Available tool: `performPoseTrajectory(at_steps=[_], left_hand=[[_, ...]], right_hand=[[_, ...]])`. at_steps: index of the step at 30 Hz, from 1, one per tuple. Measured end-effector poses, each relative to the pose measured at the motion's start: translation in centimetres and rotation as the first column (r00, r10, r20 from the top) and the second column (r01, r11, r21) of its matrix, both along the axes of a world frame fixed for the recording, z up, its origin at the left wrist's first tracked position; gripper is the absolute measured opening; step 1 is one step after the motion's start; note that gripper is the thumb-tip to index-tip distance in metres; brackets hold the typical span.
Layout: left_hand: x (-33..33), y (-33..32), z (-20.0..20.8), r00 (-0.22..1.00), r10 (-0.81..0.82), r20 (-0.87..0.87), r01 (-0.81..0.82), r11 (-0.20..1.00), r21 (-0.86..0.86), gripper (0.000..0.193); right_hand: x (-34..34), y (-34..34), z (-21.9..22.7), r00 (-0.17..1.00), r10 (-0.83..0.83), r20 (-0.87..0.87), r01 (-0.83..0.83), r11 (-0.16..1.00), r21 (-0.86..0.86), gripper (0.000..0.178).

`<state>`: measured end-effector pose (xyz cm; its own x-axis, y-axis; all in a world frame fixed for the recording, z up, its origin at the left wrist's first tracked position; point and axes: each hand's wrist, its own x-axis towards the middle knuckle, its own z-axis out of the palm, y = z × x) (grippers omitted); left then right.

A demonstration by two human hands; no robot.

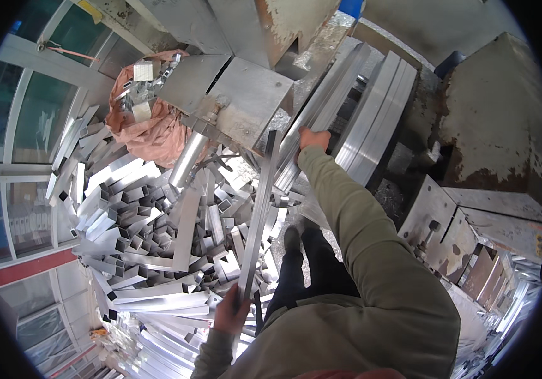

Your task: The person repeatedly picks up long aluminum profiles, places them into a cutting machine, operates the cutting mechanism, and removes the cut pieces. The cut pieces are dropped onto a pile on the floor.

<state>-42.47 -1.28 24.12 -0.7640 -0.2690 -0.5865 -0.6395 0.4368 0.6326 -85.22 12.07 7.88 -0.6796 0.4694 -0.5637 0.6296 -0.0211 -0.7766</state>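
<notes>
My left hand (230, 309) is closed round the lower part of a long aluminium profile (259, 211), which slants upward with its far end near a steel machine block. My right hand (314, 138) reaches forward, its fingers curled at the edge of an aluminium profile (328, 104) in the left group on the machine bed; the fingertips are partly hidden. Right of that hand, another group of long aluminium profiles (378, 114) lies side by side, with a dark gap between the two groups.
Cut aluminium tube pieces (151, 227) are heaped on the left. Beyond them sits a pink sack (151, 136) with offcuts. A metal cylinder (187, 158) juts from the machine block (246, 95). Worn machine housing (495, 120) stands at right; glazed panels (43, 120) line the left.
</notes>
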Motion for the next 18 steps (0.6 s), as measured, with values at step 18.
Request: performPoseTrajectory(at_steps=[18], left_hand=[[0.5,3.2,-0.4,0.988,-0.122,0.092,0.129,0.989,-0.068,0.054]], right_hand=[[-0.3,-0.9,-7.1,0.975,0.220,0.038,-0.222,0.973,0.058,0.057]])
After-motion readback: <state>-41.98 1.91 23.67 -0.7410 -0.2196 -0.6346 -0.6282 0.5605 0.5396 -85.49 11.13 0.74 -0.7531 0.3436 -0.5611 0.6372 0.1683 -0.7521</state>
